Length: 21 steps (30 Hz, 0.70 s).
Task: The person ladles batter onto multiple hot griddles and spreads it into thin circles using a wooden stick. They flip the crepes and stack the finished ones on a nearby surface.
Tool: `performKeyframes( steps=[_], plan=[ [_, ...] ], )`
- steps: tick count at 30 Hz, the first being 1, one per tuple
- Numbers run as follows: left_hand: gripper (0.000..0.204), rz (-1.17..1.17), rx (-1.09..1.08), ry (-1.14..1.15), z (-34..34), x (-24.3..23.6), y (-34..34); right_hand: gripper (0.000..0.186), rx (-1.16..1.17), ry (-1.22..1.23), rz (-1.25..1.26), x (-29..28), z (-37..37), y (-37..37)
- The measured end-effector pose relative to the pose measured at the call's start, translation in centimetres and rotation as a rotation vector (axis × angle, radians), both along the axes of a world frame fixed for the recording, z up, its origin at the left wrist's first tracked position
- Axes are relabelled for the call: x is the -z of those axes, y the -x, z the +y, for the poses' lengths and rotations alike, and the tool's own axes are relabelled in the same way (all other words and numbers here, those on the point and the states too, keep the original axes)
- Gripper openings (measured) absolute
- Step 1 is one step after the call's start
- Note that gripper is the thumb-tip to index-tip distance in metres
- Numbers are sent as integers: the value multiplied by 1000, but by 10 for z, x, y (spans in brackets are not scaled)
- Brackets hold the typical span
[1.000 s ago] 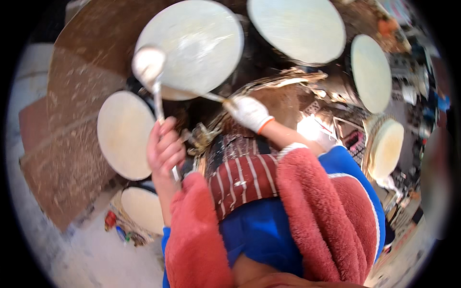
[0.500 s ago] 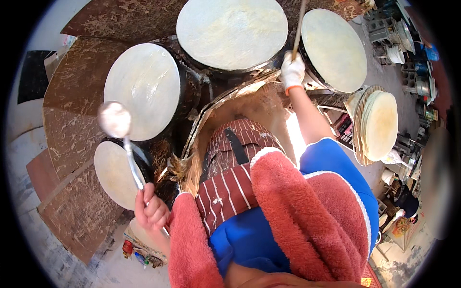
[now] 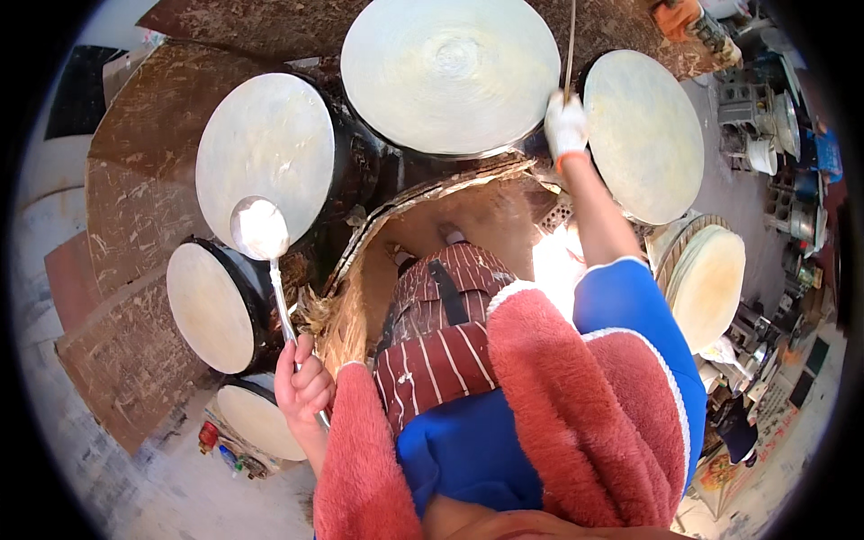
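Note:
My left hand is closed around the handle of a metal ladle. White batter fills its bowl, which hangs over the near edge of the left griddle. My right hand, in a white glove with an orange cuff, grips a thin stick pointing away from me. This hand is between the large middle griddle and the right griddle. Pale round sheets cover these griddles; the middle one shows swirl marks. Two smaller covered rounds, a nearer griddle and another, lie at the lower left.
A stack of round flatbreads rests on a woven tray at my right. Brown boards flank the griddles on the left. Concrete blocks and pots line the far right. Small bottles stand at the lower left.
The ladle has moved right, and its bowl is less blurred. My right hand has shifted slightly right with the stick. Swirl marks now show on the middle sheet. The whole view has shifted.

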<state>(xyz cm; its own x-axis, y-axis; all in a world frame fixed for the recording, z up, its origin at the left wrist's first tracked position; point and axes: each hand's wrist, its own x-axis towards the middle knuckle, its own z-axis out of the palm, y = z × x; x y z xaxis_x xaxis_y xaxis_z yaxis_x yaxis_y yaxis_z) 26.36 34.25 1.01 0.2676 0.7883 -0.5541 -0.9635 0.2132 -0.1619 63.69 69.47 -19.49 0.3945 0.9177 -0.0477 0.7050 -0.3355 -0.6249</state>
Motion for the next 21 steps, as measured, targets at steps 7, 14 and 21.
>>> performKeyframes(
  steps=[7, 14, 21],
  plan=[
    [27, 4, -62, -64, -8, 3, -12, 44, -358, 257, 446, 1, -120, 157],
    [27, 1, -232, -115, -44, -4, -25, 27, -713, 209, 842, -36, -128, 243],
    [27, 37, -495, -123, -127, 9, -8, 16, -699, 762, 992, -24, -260, 183]
  ],
)
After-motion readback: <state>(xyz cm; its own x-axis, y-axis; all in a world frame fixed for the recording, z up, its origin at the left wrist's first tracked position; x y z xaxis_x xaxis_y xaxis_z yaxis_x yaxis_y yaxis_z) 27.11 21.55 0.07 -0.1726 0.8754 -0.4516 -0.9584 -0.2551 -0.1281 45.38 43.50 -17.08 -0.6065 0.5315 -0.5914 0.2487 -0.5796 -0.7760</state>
